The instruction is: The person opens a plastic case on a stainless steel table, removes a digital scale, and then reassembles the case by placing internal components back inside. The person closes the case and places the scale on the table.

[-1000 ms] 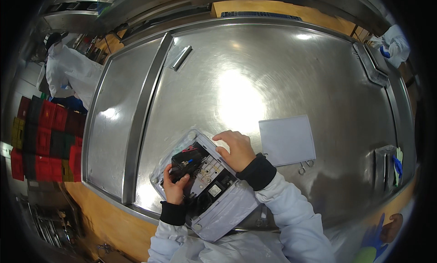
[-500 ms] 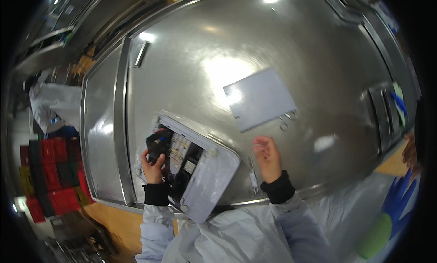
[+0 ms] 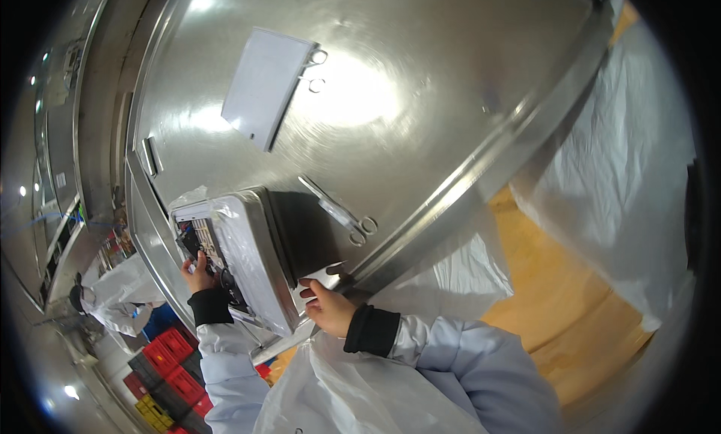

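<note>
A plastic-wrapped, pale grey box-shaped device (image 3: 251, 246) stands tilted up at the table's near edge. Its compartment facing left shows wires and dark parts. At that compartment my left hand (image 3: 201, 276) is closed on a black block-like part (image 3: 191, 241); the fingers partly cover it. Just off the device's lower right side is my right hand (image 3: 328, 306), fingers loosely bent and apart, with nothing visible in it. To the right of the device lie scissors (image 3: 338, 215). Farther off, a flat light grey panel (image 3: 266, 81) rests on the table, with another pair of scissors (image 3: 315, 70) sticking out from beneath it.
The steel table (image 3: 420, 134) has a raised rim along its near side. A small metal bar (image 3: 152, 156) lies at the left. Beyond the table stand red crates (image 3: 180, 366) and a person in white (image 3: 120, 295). Clear plastic sheeting (image 3: 616, 156) hangs at the right.
My view has swung right. The device now stands tipped up on its side, with its compartment turned left. My right hand has come down and in beside it; my left hand stays at the black part.
</note>
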Available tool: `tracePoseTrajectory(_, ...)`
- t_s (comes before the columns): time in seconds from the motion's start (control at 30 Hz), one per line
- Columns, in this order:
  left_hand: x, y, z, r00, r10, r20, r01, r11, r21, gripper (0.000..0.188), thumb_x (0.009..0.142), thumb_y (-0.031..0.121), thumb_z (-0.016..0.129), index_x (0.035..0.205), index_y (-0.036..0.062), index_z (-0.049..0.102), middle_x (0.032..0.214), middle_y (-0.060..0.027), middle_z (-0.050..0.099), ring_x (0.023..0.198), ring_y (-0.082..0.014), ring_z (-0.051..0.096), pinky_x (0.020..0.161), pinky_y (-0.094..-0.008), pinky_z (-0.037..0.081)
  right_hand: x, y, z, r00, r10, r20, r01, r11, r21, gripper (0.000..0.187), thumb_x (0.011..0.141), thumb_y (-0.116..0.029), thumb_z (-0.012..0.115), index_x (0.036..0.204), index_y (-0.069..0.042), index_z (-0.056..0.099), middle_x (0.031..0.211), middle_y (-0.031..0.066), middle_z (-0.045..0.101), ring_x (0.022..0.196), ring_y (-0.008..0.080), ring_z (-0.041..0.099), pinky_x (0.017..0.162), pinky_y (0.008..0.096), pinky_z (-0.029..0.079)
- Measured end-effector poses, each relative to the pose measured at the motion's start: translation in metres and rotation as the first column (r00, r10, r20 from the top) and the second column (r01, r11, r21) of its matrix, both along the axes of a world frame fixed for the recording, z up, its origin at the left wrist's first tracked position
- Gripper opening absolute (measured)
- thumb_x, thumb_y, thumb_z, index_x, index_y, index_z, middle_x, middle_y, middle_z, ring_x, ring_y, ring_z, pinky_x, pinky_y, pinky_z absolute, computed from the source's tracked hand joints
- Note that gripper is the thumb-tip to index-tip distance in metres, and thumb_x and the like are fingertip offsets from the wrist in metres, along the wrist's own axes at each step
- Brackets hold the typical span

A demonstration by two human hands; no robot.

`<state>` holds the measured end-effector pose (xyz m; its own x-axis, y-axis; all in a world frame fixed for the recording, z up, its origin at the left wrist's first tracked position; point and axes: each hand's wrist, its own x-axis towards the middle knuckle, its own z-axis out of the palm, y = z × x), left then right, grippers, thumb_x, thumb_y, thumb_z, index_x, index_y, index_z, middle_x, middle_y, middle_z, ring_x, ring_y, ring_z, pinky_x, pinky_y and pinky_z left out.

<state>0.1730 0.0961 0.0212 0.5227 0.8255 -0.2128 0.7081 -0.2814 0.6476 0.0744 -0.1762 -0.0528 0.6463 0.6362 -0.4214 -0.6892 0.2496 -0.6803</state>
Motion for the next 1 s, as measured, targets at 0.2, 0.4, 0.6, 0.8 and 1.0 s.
tracePoseTrajectory(0.2, 0.003, 0.048, 0.001, 0.996, -0.090, 0.018, 0.091, 0.992, -0.089, 0.050, 0.074, 0.031, 0.066, 0.109, 0.0113, 0.037, 0.085, -0.0055, 0.053, 0.053, -0.0145, 0.051, 0.039, -0.0258, 0.040, -0.023, 0.025, 0.005, 0.994, -0.074, 0.083, 0.073, 0.997, 0.023, 0.056, 0.076, -0.002, 0.046, 0.129, -0.004, 0.025, 0.114, 0.0147, 0.046, 0.095, 0.0248, 0.053, 0.080, 0.0301, 0.045)
tracePoseTrajectory(0.4, -0.004, 0.020, 0.019, 0.968, -0.245, -0.050, 0.229, 0.950, -0.214, 0.042, 0.076, 0.029, 0.063, 0.109, 0.0081, 0.046, 0.092, -0.0039, 0.055, 0.068, -0.0148, 0.056, 0.055, -0.0259, 0.047, -0.035, 0.015, 0.000, 0.934, -0.357, 0.033, 0.334, 0.899, 0.283, 0.066, 0.074, -0.003, 0.054, 0.131, -0.001, 0.021, 0.128, 0.0166, 0.035, 0.112, 0.0254, 0.043, 0.089, 0.0314, 0.038)
tracePoseTrajectory(0.6, -0.068, 0.226, 0.024, 0.915, -0.207, -0.345, 0.379, 0.733, 0.565, 0.046, 0.080, 0.031, 0.058, 0.117, 0.0089, 0.043, 0.111, -0.0195, 0.045, 0.102, -0.0291, 0.045, 0.087, -0.0320, 0.037, -0.054, 0.034, 0.022, 0.802, -0.541, 0.255, 0.479, 0.836, 0.269, 0.074, 0.072, -0.009, 0.059, 0.133, 0.001, 0.017, 0.131, 0.0163, 0.029, 0.121, 0.0262, 0.031, 0.100, 0.0310, 0.025)
tracePoseTrajectory(0.8, -0.065, 0.126, 0.008, 0.929, -0.289, -0.230, 0.262, 0.955, -0.139, 0.027, 0.089, 0.036, 0.040, 0.101, 0.0126, 0.046, 0.074, -0.0045, 0.055, 0.057, -0.0155, 0.056, 0.038, -0.0306, 0.043, -0.055, 0.057, 0.022, 0.890, -0.420, -0.179, 0.450, 0.874, 0.182, 0.087, 0.067, -0.025, 0.070, 0.133, -0.001, 0.020, 0.122, 0.0168, 0.035, 0.111, 0.0255, 0.038, 0.094, 0.0347, 0.033)
tracePoseTrajectory(1.0, -0.071, 0.123, 0.001, 0.924, -0.324, -0.205, 0.351, 0.929, 0.114, 0.032, 0.088, 0.039, 0.038, 0.105, 0.0128, 0.045, 0.074, -0.0041, 0.054, 0.053, -0.0145, 0.052, 0.036, -0.0276, 0.038, -0.055, 0.064, 0.013, 0.911, -0.406, -0.075, 0.413, 0.895, 0.172, 0.094, 0.062, -0.032, 0.074, 0.133, -0.003, 0.020, 0.120, 0.0188, 0.035, 0.108, 0.0263, 0.039, 0.091, 0.0341, 0.035)
